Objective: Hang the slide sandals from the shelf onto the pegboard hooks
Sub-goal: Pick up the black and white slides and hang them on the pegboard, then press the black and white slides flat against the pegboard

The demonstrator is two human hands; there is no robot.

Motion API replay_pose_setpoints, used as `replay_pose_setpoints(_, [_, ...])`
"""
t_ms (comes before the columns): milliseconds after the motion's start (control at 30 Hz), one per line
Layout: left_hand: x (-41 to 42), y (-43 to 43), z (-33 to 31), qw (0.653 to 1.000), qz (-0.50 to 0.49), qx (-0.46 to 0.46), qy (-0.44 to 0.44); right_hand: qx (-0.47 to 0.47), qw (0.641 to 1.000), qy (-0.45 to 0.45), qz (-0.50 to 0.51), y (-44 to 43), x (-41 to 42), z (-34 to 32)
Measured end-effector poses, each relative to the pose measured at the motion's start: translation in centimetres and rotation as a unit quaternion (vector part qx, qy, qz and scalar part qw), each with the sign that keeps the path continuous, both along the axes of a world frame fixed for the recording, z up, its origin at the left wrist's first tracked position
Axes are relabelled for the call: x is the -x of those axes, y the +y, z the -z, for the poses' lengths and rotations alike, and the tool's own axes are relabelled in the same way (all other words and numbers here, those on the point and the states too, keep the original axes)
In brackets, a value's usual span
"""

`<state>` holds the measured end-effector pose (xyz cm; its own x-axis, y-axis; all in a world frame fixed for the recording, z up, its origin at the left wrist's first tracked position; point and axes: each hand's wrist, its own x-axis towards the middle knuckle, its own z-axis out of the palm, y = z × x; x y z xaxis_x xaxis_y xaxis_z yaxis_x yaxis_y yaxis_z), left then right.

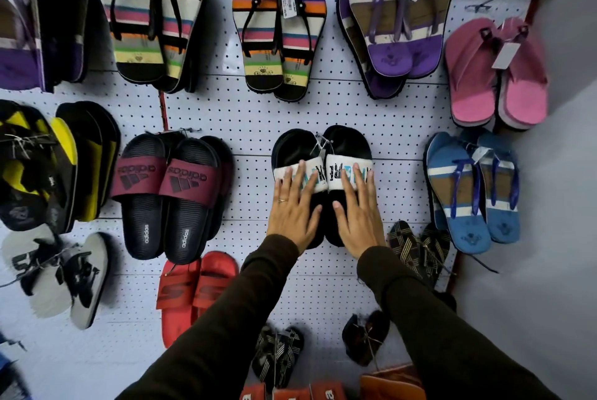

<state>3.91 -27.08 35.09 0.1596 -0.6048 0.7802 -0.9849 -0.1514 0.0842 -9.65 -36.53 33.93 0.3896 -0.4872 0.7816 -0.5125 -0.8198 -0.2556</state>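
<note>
on the pegboard [258, 115], between maroon slides [171, 192] and blue flip-flops [471, 192], hung the black-and-white slide sandals [323, 154], long axis vertical. left hand [292, 209] and right hand [358, 215] lay flat and spread, one per sandal, equally near.

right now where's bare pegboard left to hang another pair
Bare patch above the black-and-white slides, below the striped flip-flops. Another below both hands, between the red slides and the right sleeve. Left edge and top row are crowded.
</note>
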Motion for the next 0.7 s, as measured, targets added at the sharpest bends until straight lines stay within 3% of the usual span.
replay_pose_setpoints(133, [-1.3, -1.5, -0.7, 0.990, -0.078, -0.115, -0.029, -0.025, 0.999, 0.029, 0.022, -1.2, -1.1, -0.4])
replay_pose_setpoints(267, [-2.3, -2.0, -1.7, 0.986, -0.083, -0.145, -0.026, -0.036, 0.998, 0.045, 0.023, -1.5, -1.4, -0.9])
replay_pose_setpoints(500, [-2.5, -0.4, -1.4, 0.992, -0.035, -0.118, -0.007, -0.059, 0.998, 0.023, 0.015, -0.3, -1.4, -1.0])
replay_pose_setpoints(700, [-5.1, 3.3, -0.8, 0.998, -0.043, -0.036, -0.021, -0.042, 0.998, -0.036, 0.035, 3.0, -3.5, -1.2])
